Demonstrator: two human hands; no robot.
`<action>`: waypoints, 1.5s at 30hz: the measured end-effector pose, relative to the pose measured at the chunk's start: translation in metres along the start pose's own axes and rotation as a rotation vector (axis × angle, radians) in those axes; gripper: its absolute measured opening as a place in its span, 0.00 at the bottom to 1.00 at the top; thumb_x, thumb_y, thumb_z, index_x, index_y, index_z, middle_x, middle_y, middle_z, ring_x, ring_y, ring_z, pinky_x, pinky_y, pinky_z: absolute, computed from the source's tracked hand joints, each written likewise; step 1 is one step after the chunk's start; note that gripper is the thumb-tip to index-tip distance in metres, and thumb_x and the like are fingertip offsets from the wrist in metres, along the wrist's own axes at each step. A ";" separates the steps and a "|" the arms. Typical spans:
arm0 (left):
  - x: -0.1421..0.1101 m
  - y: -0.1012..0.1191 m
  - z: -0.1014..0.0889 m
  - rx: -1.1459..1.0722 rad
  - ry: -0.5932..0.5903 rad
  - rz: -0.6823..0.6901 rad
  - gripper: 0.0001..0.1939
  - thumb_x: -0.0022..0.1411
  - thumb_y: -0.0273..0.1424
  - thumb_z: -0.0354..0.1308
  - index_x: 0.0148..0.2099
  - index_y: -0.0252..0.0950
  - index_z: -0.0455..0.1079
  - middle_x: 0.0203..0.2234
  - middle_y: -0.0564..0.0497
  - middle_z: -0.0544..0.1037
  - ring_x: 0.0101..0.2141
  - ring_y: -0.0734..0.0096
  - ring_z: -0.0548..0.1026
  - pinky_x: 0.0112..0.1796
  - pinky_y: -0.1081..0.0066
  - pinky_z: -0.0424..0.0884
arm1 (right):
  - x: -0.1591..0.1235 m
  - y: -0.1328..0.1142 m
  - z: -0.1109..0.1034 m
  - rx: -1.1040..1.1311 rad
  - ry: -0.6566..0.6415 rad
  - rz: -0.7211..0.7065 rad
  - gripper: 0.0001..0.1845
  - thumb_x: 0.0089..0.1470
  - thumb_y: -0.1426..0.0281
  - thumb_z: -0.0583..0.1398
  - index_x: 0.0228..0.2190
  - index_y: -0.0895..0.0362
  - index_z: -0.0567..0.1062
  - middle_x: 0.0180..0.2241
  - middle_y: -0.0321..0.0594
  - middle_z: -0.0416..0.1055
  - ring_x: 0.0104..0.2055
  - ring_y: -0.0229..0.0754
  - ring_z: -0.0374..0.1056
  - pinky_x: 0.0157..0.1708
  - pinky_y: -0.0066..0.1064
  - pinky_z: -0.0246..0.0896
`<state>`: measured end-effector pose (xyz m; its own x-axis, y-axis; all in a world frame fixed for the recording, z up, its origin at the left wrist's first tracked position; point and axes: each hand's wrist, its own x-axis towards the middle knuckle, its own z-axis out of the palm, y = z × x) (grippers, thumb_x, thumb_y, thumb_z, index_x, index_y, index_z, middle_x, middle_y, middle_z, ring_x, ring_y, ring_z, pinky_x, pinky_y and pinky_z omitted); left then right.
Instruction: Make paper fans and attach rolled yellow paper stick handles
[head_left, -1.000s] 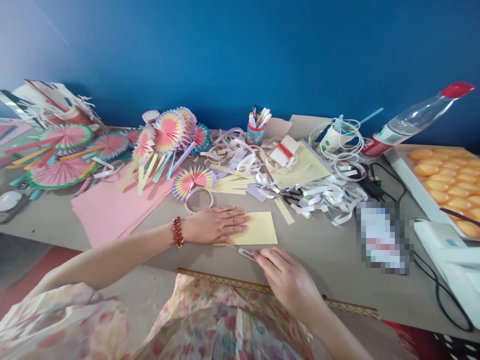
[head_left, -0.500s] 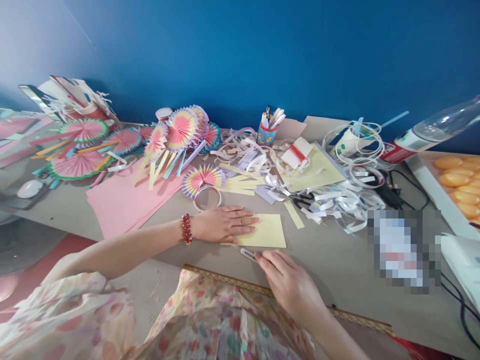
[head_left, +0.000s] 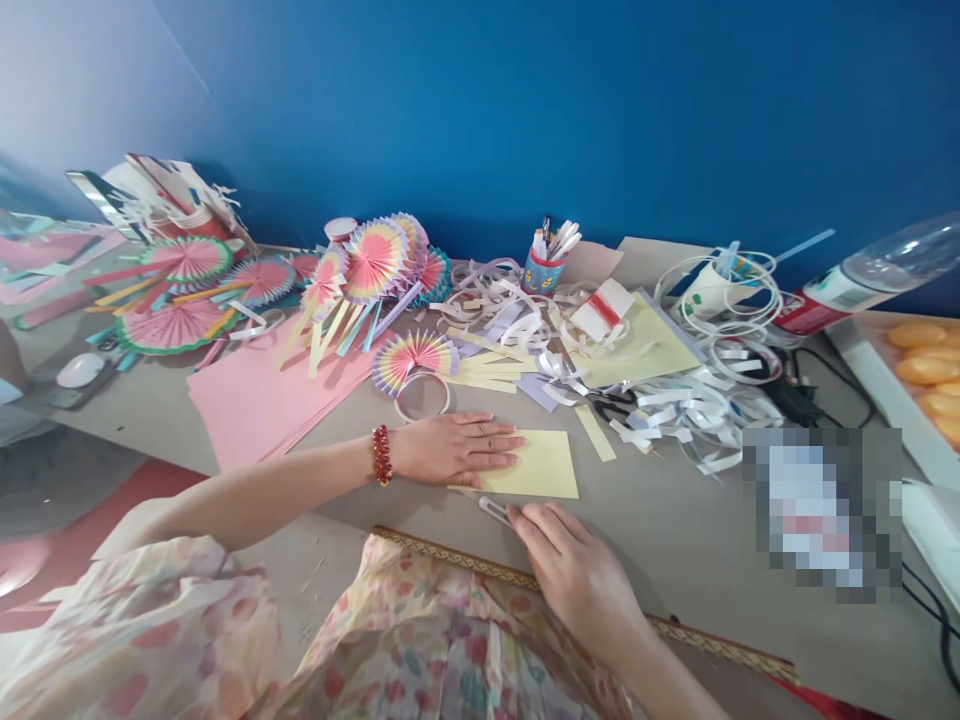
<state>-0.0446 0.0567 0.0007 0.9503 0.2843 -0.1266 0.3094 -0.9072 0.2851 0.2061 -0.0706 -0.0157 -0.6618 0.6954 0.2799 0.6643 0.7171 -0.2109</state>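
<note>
Flat on the pale yellow paper (head_left: pixel 551 465) lies my left hand (head_left: pixel 454 450), fingers stretched out, pressing it to the desk. A red bead bracelet circles that wrist. My right hand (head_left: pixel 562 555) is closed around a light-coloured utility knife (head_left: pixel 495 511), its tip near the paper's front edge, beneath my left fingers. Whether the blade touches the paper I cannot make out. Just behind my left hand are a roll of white tape (head_left: pixel 422 396) and a folded paper fan (head_left: pixel 415 362) in pink, yellow and purple.
Pink paper sheets (head_left: pixel 262 400) lie to the left, with finished paper fans (head_left: pixel 375 260) behind. Curled paper strips (head_left: pixel 675 405), scissors (head_left: pixel 615 405) and a pen cup (head_left: pixel 543 272) fill the back. A plastic bottle (head_left: pixel 847 285) leans at right. A mouse (head_left: pixel 80 370) sits far left.
The whole view has shifted slightly, so the desk things appear a little further right. My left hand stays on the yellow paper, and my right hand with the utility knife has barely moved.
</note>
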 end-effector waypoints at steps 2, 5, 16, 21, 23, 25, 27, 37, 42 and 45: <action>0.000 0.000 0.000 -0.002 0.005 -0.002 0.28 0.73 0.39 0.48 0.72 0.44 0.50 0.71 0.52 0.48 0.70 0.68 0.43 0.69 0.62 0.37 | 0.002 -0.001 0.001 -0.002 0.007 -0.002 0.20 0.64 0.81 0.47 0.49 0.63 0.73 0.37 0.47 0.74 0.40 0.45 0.70 0.39 0.33 0.68; 0.000 0.000 0.001 0.004 0.024 0.012 0.28 0.73 0.39 0.48 0.71 0.44 0.52 0.70 0.52 0.49 0.70 0.68 0.44 0.69 0.61 0.40 | 0.005 -0.001 0.001 -0.001 0.013 -0.001 0.19 0.64 0.80 0.48 0.49 0.61 0.74 0.37 0.46 0.74 0.40 0.44 0.70 0.39 0.32 0.67; -0.001 0.000 0.003 0.013 0.053 0.028 0.29 0.73 0.39 0.48 0.72 0.43 0.50 0.70 0.51 0.50 0.70 0.68 0.43 0.69 0.61 0.39 | 0.010 -0.003 0.001 0.039 -0.023 0.003 0.20 0.63 0.81 0.48 0.50 0.61 0.72 0.37 0.46 0.74 0.39 0.45 0.68 0.36 0.33 0.67; -0.001 -0.001 0.005 0.037 0.087 0.042 0.30 0.72 0.40 0.49 0.72 0.41 0.50 0.70 0.50 0.51 0.70 0.67 0.44 0.69 0.61 0.41 | 0.006 -0.013 0.000 0.097 -0.053 -0.050 0.18 0.63 0.80 0.49 0.49 0.62 0.73 0.36 0.45 0.75 0.37 0.45 0.68 0.33 0.33 0.66; -0.001 -0.001 0.006 0.035 0.102 0.038 0.30 0.72 0.40 0.50 0.72 0.43 0.50 0.70 0.51 0.52 0.69 0.67 0.46 0.69 0.61 0.43 | 0.001 -0.012 -0.006 0.145 -0.058 -0.077 0.19 0.64 0.79 0.48 0.50 0.61 0.73 0.37 0.45 0.75 0.37 0.44 0.69 0.34 0.32 0.66; -0.001 -0.001 0.007 0.041 0.120 0.043 0.30 0.72 0.40 0.51 0.71 0.43 0.51 0.69 0.50 0.53 0.69 0.66 0.47 0.68 0.60 0.45 | -0.007 -0.001 -0.015 0.161 -0.014 -0.053 0.20 0.65 0.78 0.47 0.52 0.59 0.73 0.39 0.45 0.75 0.39 0.43 0.69 0.37 0.31 0.66; 0.000 -0.001 0.008 0.053 0.132 0.053 0.29 0.72 0.40 0.51 0.71 0.41 0.53 0.69 0.49 0.53 0.69 0.65 0.47 0.68 0.59 0.45 | -0.021 0.021 -0.025 0.086 0.103 0.060 0.22 0.66 0.77 0.48 0.57 0.56 0.70 0.40 0.45 0.74 0.40 0.43 0.70 0.39 0.31 0.66; 0.000 0.011 -0.004 0.042 0.140 0.018 0.28 0.72 0.44 0.46 0.68 0.35 0.59 0.69 0.43 0.54 0.69 0.58 0.49 0.68 0.56 0.42 | -0.079 0.104 -0.057 -0.418 0.256 0.449 0.22 0.64 0.74 0.52 0.57 0.52 0.71 0.46 0.47 0.73 0.42 0.50 0.71 0.45 0.42 0.65; -0.007 0.033 0.005 0.072 0.258 -0.152 0.35 0.66 0.49 0.54 0.68 0.35 0.58 0.69 0.38 0.55 0.68 0.51 0.53 0.65 0.52 0.52 | -0.050 0.080 -0.055 -0.287 0.277 0.348 0.19 0.65 0.71 0.53 0.55 0.53 0.72 0.48 0.47 0.74 0.46 0.50 0.71 0.47 0.42 0.67; -0.011 0.043 0.013 0.081 0.286 -0.259 0.31 0.66 0.47 0.56 0.64 0.34 0.63 0.65 0.36 0.63 0.64 0.50 0.62 0.61 0.53 0.61 | -0.024 0.063 -0.047 -0.193 0.120 0.179 0.18 0.65 0.68 0.54 0.55 0.53 0.72 0.50 0.46 0.74 0.50 0.49 0.71 0.48 0.41 0.68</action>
<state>-0.0421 0.0106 0.0025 0.8159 0.5713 0.0891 0.5470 -0.8126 0.2009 0.2803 -0.0443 0.0081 -0.4896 0.7915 0.3659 0.8283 0.5532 -0.0885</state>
